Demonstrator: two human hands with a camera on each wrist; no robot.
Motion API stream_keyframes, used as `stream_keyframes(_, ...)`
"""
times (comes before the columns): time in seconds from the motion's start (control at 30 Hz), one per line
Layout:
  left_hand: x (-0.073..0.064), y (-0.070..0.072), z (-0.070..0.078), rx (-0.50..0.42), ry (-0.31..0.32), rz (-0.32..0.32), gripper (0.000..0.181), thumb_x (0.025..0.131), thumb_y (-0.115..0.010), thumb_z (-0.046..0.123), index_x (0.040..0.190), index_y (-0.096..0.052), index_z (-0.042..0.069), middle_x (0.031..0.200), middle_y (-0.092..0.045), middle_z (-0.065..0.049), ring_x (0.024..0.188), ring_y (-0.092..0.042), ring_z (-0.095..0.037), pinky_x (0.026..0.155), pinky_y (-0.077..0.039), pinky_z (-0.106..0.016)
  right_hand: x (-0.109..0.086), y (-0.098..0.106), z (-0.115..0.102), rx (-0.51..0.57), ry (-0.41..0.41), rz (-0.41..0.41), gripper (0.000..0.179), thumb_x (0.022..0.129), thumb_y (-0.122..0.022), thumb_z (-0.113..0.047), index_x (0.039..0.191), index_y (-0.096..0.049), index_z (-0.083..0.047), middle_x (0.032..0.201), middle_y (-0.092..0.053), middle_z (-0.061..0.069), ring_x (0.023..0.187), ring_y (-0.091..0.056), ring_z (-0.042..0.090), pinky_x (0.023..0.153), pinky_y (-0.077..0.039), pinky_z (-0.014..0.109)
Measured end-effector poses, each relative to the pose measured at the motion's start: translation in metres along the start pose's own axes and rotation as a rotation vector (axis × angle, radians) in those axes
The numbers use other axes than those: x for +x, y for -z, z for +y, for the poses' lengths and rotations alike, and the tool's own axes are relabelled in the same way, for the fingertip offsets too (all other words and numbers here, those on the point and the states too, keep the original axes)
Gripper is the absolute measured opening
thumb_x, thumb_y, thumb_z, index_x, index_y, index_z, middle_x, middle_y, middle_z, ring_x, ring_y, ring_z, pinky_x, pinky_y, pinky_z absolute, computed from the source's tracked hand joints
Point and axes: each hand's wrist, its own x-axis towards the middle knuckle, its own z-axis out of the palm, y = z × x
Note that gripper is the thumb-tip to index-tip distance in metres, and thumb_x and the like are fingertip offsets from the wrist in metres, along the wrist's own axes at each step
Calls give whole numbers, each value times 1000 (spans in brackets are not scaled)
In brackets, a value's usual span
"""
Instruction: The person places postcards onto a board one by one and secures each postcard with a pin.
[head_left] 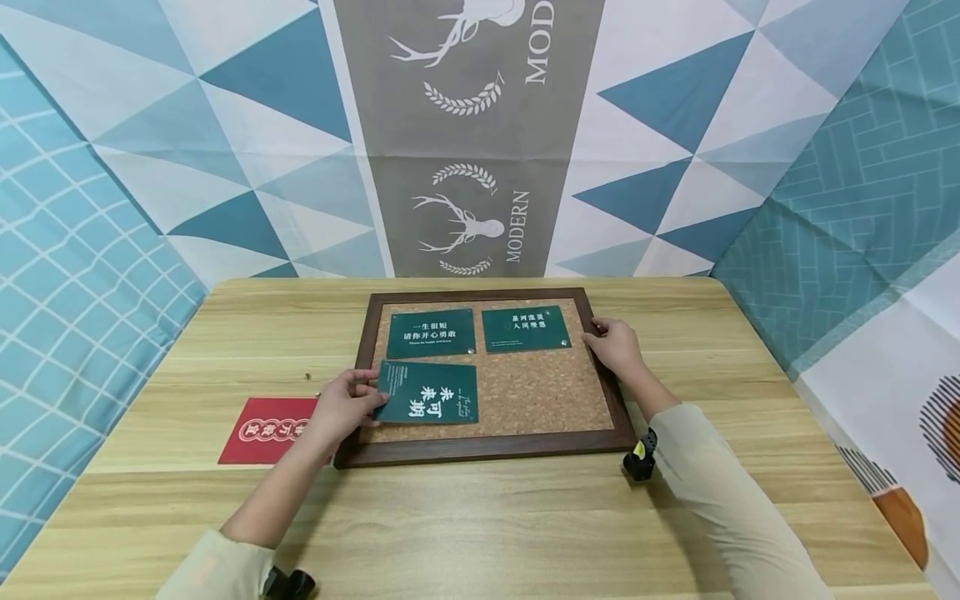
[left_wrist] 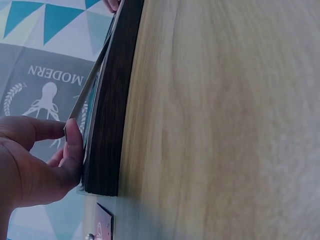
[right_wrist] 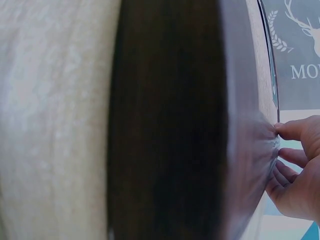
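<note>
A corkboard (head_left: 543, 392) in a dark brown wooden frame lies on the table. My left hand (head_left: 351, 407) pinches the left edge of a green card (head_left: 438, 383) with white lettering, held over the board's lower left part. The left wrist view shows this card (left_wrist: 85, 97) tilted, its corner between thumb and finger. Two more green cards, one at upper left (head_left: 431, 323) and one at upper right (head_left: 527, 323), lie on the cork with small pins at corners. My right hand (head_left: 619, 346) grips the frame's right side, fingertips at its edge in the right wrist view.
A red card (head_left: 262, 429) with pale lettering lies on the wooden table (head_left: 487, 533) left of the board, partly behind my left hand. A tiny dark item (head_left: 307, 377) sits above it. Patterned cloth (head_left: 465, 150) hangs behind the table's far edge.
</note>
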Motion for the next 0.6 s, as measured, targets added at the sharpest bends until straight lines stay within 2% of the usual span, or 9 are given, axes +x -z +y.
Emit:
stream_keyframes(0.2,-2,-4,2,29,-16,10,47,88,-59,4,131,-41,-6,98,-54,-18,73,-58,-14,61,-57,-28,2,-3,5,-15,-5,0,49,95,-55,-19,136,-44,4,130,-51,26,116,-52,38,90,-48,47)
stream_keyframes(0.4,0,-8,3,62,1,17,47,88,-60,4,131,-42,-6,93,-53,-16,67,-58,-13,59,-57,-29,2,-2,4,-7,-7,-3,49,94,-55,-20,136,-44,3,130,-51,25,116,-52,37,89,-49,47)
stream_keyframes(0.47,0,-9,4,92,10,22,47,88,-61,5,130,-43,-5,92,-53,-15,63,-59,-13,59,-56,-29,2,-2,3,-5,-7,-2,49,94,-55,-20,136,-44,3,130,-52,25,116,-52,37,89,-49,47)
stream_keyframes(0.6,0,-11,5,217,-1,41,46,87,-63,8,128,-46,-4,90,-56,-15,55,-60,-12,55,-55,-29,3,-3,4,-10,-2,2,49,95,-55,-20,136,-45,3,129,-52,25,116,-52,37,90,-49,46)
